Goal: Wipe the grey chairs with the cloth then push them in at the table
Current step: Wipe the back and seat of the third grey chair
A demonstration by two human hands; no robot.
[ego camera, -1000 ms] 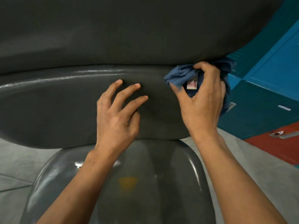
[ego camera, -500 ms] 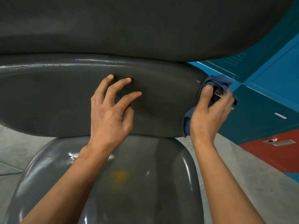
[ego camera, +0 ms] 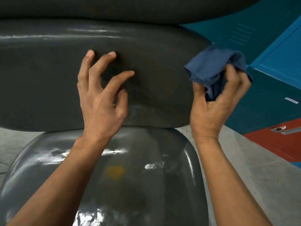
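Note:
A grey plastic chair fills the view, its backrest point(ego camera: 40, 75) across the middle and its glossy seat point(ego camera: 130, 185) below. My left hand point(ego camera: 101, 98) has its spread fingertips touching the front of the backrest. My right hand point(ego camera: 215, 101) grips a bunched blue cloth point(ego camera: 210, 66) just off the backrest's right end; whether the cloth touches the chair I cannot tell. A dark table edge point(ego camera: 130, 7) hangs across the top of the view, above the backrest.
Teal and blue lockers point(ego camera: 268, 54) stand close on the right, with a red one point(ego camera: 280, 144) lower down. Grey concrete floor point(ego camera: 244, 168) shows to the right of the seat and at the far left.
My right hand carried the cloth from the backrest's upper edge out past its right end. The view tilted, so the backrest sits higher in frame. My left hand's fingers have arched up onto their tips.

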